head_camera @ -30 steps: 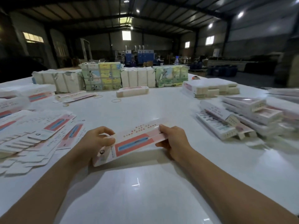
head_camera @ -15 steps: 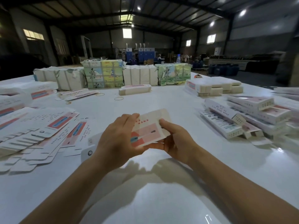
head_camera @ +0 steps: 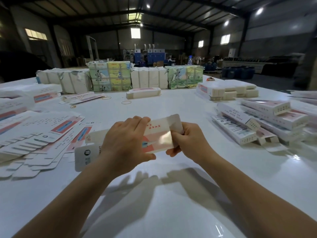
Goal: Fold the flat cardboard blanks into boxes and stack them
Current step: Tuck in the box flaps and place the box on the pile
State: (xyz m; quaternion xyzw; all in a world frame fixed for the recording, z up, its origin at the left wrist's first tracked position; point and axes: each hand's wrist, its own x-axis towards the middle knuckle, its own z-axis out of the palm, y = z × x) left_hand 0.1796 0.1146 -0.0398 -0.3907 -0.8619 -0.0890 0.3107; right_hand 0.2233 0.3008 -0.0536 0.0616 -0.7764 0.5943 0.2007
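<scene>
I hold one printed cardboard blank (head_camera: 159, 134), white with pink and blue panels, above the white table (head_camera: 171, 212). My left hand (head_camera: 125, 143) grips its middle from the front, fingers curled over the top edge and thumb beneath. My right hand (head_camera: 187, 141) pinches the blank's right end, where a rounded flap stands up. The blank's left end flaps stick out behind my left wrist. A spread of flat blanks (head_camera: 39, 134) lies to the left. Folded long boxes (head_camera: 260, 122) are piled on the right.
Wrapped bundles of blanks (head_camera: 109, 78) line the far side of the table. A banded stack of blanks (head_camera: 143, 92) and another stack (head_camera: 228, 91) lie in front of them. Rubber bands (head_camera: 126, 102) lie loose near the middle. The hall behind is dark.
My left hand slid from the blank's left end to its middle and now covers much of it. The blank rose off the table and its right end flap lifted.
</scene>
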